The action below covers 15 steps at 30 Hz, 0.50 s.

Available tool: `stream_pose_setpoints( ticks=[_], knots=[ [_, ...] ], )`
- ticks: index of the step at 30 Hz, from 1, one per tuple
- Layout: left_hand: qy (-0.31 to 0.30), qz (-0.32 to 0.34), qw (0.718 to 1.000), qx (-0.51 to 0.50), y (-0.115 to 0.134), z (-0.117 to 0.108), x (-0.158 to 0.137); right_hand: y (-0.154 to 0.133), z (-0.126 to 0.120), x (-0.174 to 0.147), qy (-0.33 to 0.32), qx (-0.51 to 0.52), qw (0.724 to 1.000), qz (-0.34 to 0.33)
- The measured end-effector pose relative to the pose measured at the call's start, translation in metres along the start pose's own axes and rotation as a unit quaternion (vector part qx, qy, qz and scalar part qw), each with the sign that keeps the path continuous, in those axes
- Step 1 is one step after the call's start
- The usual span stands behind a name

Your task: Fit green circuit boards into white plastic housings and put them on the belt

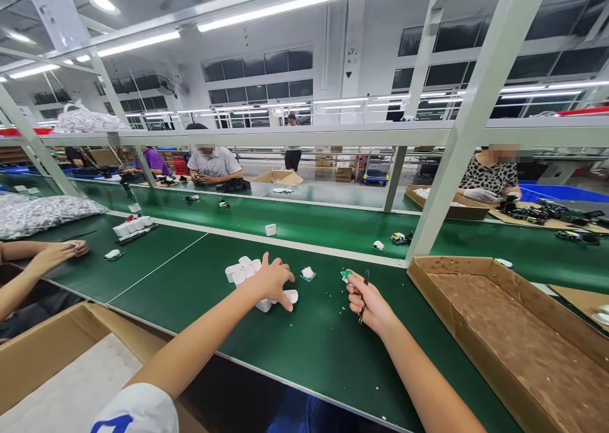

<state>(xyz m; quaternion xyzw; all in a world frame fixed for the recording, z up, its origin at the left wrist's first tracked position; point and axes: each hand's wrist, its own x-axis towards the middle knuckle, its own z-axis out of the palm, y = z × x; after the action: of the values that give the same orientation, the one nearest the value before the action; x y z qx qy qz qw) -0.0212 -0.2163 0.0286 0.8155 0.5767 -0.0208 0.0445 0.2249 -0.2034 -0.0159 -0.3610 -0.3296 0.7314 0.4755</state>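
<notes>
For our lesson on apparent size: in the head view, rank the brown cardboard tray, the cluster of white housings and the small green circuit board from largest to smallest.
1. Brown cardboard tray, largest by far.
2. Cluster of white housings under the left hand.
3. Green circuit board in the right hand, smallest.

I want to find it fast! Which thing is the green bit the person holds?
Start at the big cardboard box on the right of the green table. Just left of it, the right hand pinches a small green circuit board beside dark tweezers; the nearby parts are white.
</notes>
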Motion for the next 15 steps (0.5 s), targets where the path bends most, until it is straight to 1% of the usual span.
stream_pose_setpoints(
  ticks=[2,4,5,6,7,8,10,11,13,15],
  knots=[
    [-0.023,0.000,1.000,-0.005,-0.002,0.005,-0.002,0.000,0.000,-0.001,-0.011,-0.001,1.000,0.003],
    [-0.021,0.012,0.999,-0.035,-0.001,0.011,-0.003,0.001,0.001,-0.002,-0.018,-0.002,1.000,0.005],
    [-0.012,0.021,0.997,-0.076,0.000,0.013,-0.003,0.001,0.002,-0.002,-0.021,-0.003,1.000,0.006],
    [0.003,0.026,0.988,-0.150,0.002,0.015,-0.002,0.002,0.002,-0.003,-0.023,-0.004,1.000,0.006],
    [0.020,0.025,0.969,-0.246,0.004,0.017,0.000,0.002,0.002,-0.002,-0.025,-0.004,1.000,0.006],
    [0.035,0.019,0.937,-0.347,0.008,0.019,0.003,0.003,0.002,-0.002,-0.026,-0.004,1.000,0.005],
    [0.052,0.004,0.861,-0.505,0.017,0.022,0.012,0.003,0.002,-0.002,-0.024,-0.002,1.000,-0.001],
    [0.054,0.001,0.831,-0.553,0.024,0.024,0.018,0.003,0.001,-0.001,-0.020,-0.002,1.000,-0.007],
    [0.047,0.006,0.792,-0.609,0.040,0.027,0.033,0.004,0.000,0.001,-0.007,-0.001,1.000,-0.021],
    [0.038,0.012,0.739,-0.673,0.055,0.031,0.046,0.006,-0.001,0.003,0.012,-0.004,0.999,-0.038]
  ],
)
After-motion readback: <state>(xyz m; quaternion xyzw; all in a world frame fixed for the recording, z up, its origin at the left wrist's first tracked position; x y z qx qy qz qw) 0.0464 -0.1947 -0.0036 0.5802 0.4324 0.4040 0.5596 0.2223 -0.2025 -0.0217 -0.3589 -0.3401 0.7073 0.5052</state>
